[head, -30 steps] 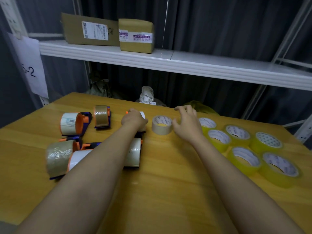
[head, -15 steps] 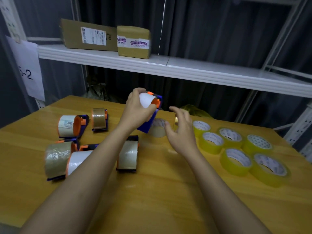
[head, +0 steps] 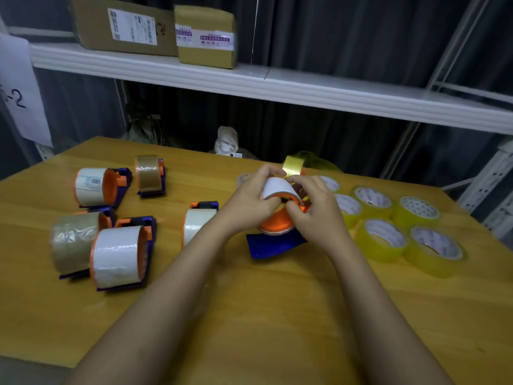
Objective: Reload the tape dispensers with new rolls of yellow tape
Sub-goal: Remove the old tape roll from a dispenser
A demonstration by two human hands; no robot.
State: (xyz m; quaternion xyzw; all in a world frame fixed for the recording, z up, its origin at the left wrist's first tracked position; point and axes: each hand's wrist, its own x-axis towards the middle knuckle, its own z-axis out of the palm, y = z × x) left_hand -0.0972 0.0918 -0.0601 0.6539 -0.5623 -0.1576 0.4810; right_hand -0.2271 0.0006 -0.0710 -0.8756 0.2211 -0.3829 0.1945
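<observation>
Wooden tabletop [head: 277,315] under your hands carries everything. Your left hand [head: 249,202] and right hand [head: 316,209] both grip the dispenser [head: 277,237] held between them, fingers curled on its white spent core [head: 277,188]. You seem to be pulling that core off. Next, reach for a yellow roll [head: 384,237] just right of your right hand.
</observation>
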